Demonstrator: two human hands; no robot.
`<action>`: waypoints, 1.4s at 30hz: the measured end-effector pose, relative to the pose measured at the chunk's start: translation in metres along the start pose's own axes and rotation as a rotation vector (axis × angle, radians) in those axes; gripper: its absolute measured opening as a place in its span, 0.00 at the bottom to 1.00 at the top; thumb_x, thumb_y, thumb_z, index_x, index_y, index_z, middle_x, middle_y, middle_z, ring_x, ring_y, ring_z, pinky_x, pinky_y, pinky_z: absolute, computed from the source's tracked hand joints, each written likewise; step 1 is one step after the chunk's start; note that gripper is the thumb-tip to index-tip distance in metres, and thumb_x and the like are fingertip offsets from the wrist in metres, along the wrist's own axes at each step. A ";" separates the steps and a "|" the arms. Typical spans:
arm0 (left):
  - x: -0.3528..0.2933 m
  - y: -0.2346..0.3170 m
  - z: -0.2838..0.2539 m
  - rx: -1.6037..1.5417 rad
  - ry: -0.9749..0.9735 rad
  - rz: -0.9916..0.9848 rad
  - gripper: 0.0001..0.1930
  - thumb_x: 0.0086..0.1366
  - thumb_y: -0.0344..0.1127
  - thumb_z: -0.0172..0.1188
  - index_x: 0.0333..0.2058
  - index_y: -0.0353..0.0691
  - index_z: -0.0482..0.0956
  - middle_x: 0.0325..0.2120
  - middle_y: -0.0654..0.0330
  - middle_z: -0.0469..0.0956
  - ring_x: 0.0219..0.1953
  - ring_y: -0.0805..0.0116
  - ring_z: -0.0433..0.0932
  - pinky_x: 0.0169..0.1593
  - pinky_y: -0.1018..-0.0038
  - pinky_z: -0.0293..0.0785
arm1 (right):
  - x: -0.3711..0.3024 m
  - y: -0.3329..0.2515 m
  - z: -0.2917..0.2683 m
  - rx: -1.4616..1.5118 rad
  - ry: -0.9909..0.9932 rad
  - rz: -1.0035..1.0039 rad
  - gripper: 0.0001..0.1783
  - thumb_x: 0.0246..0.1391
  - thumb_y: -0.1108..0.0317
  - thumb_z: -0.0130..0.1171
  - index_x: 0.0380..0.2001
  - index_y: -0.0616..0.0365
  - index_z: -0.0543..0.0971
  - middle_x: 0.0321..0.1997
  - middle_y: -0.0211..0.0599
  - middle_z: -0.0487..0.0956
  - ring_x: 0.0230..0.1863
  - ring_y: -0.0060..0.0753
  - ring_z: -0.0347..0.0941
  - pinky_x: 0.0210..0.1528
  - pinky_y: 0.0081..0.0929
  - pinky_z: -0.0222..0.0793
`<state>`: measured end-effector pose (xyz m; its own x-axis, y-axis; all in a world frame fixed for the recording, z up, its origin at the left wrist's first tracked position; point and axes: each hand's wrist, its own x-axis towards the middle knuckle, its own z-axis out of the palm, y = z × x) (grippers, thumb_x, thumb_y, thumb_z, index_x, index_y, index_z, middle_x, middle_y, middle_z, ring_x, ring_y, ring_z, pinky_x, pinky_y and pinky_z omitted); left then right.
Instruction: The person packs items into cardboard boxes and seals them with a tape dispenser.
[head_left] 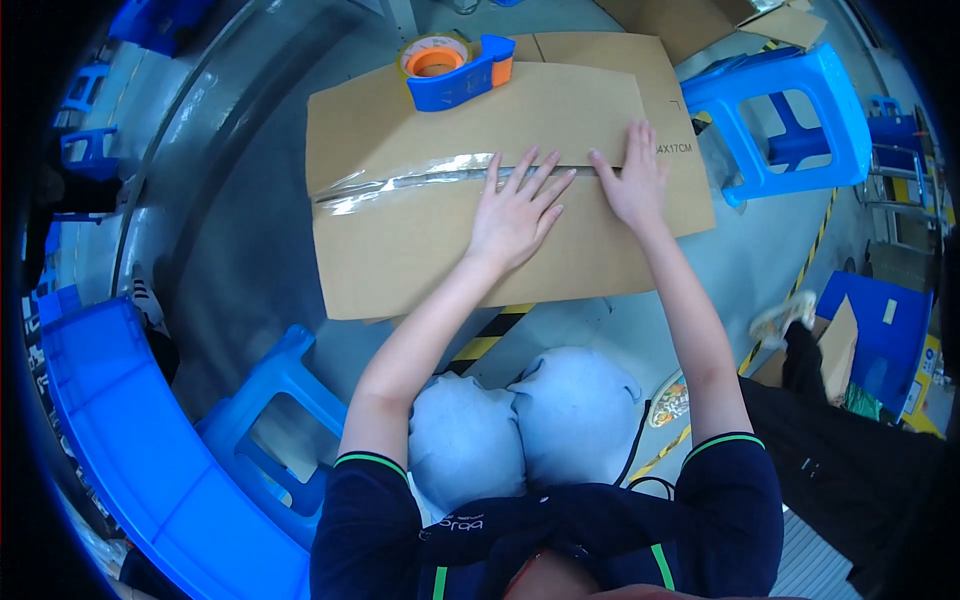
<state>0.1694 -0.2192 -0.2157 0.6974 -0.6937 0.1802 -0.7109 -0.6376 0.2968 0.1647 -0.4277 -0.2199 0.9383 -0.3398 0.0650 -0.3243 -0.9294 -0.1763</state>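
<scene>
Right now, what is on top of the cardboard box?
On the box: a blue tape dispenser at the far edge, clear tape along the seam, and both hands pressed flat, left hand, right hand. The seam under the hands is hidden, and so is the box's inside.

in front of you lies a flat brown cardboard box [440, 235], its centre seam partly covered by a strip of clear shiny tape [400, 183], with small dark print near its right edge. more brown cardboard [690, 22] sits beyond it at the top of the view. another brown box [835, 345] stands low on your right, beside a blue panel.
</scene>
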 end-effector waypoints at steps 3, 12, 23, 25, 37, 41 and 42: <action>0.002 0.002 -0.003 -0.007 0.000 -0.029 0.24 0.68 0.49 0.42 0.62 0.59 0.61 0.65 0.66 0.54 0.68 0.63 0.49 0.68 0.50 0.36 | 0.000 0.021 0.001 0.294 -0.021 -0.032 0.51 0.53 0.38 0.50 0.67 0.59 0.45 0.71 0.52 0.47 0.71 0.50 0.45 0.68 0.40 0.47; 0.004 0.008 -0.003 -0.017 -0.008 -0.049 0.24 0.66 0.48 0.46 0.61 0.57 0.63 0.65 0.63 0.55 0.67 0.62 0.50 0.67 0.49 0.37 | 0.017 0.058 -0.008 0.978 -0.532 0.421 0.52 0.52 0.34 0.51 0.67 0.60 0.50 0.64 0.49 0.61 0.64 0.37 0.58 0.64 0.31 0.55; 0.090 0.058 0.050 -0.153 0.062 0.090 0.28 0.66 0.44 0.44 0.63 0.41 0.56 0.64 0.58 0.55 0.67 0.63 0.52 0.68 0.58 0.42 | 0.012 0.060 0.006 1.355 -0.376 0.530 0.43 0.60 0.36 0.38 0.66 0.58 0.53 0.71 0.42 0.49 0.72 0.34 0.41 0.70 0.30 0.39; 0.092 0.063 0.048 -0.084 0.070 0.087 0.27 0.67 0.44 0.42 0.64 0.46 0.55 0.65 0.59 0.54 0.67 0.65 0.51 0.68 0.59 0.40 | 0.011 0.065 0.001 1.415 -0.442 0.543 0.42 0.61 0.36 0.34 0.67 0.57 0.52 0.72 0.41 0.48 0.72 0.35 0.40 0.70 0.29 0.39; 0.091 0.059 0.045 -0.024 -0.030 0.080 0.28 0.67 0.45 0.39 0.64 0.43 0.54 0.66 0.58 0.52 0.68 0.65 0.49 0.69 0.60 0.38 | 0.022 0.072 0.012 0.720 -0.265 0.171 0.35 0.65 0.44 0.28 0.66 0.57 0.53 0.70 0.47 0.53 0.71 0.44 0.47 0.68 0.32 0.46; 0.095 0.063 0.046 0.009 -0.046 0.091 0.29 0.67 0.45 0.39 0.64 0.40 0.53 0.66 0.57 0.51 0.68 0.65 0.48 0.69 0.61 0.38 | 0.027 0.066 0.024 0.872 -0.194 0.121 0.34 0.66 0.47 0.27 0.68 0.54 0.47 0.72 0.45 0.47 0.73 0.40 0.37 0.71 0.29 0.35; 0.093 0.062 0.046 -0.003 -0.040 0.082 0.29 0.67 0.45 0.39 0.64 0.39 0.52 0.66 0.57 0.51 0.68 0.65 0.48 0.69 0.61 0.38 | 0.028 0.064 0.023 0.881 -0.200 0.120 0.34 0.66 0.47 0.27 0.68 0.54 0.47 0.72 0.45 0.47 0.73 0.40 0.37 0.71 0.29 0.35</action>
<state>0.1860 -0.3386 -0.2233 0.6325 -0.7565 0.1662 -0.7651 -0.5770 0.2858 0.1724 -0.4937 -0.2518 0.9340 -0.3198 -0.1592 -0.2890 -0.4144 -0.8630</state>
